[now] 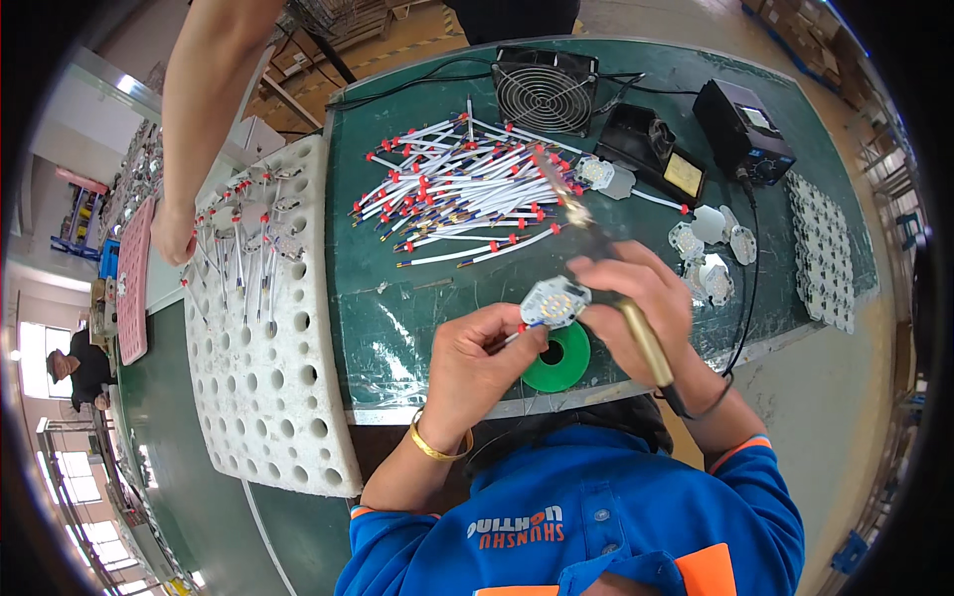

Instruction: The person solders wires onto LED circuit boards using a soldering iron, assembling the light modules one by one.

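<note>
Pinched in my left hand [465, 360] is a short white-sleeved wire [511, 338] with a red end, up against the edge of a small LED circuit board [555, 304]. My right hand [641, 298] is closed round a soldering iron [646, 343] with a gold and black handle; its hot end points up and left over the wire pile. Fingers of my right hand are also close to the board's right edge, and I cannot tell whether they press on it. Just under the board lies a green spool [578, 372], partly covered by my left fingers.
A heap of white wires [457, 189] covers the green table's middle. Behind stand a fan [545, 94], an iron stand with sponge [656, 149] and a soldering station [745, 134]. Loose boards [708, 278] lie right. Left, a co-worker's arm [204, 109] reaches over a holed foam block [268, 397].
</note>
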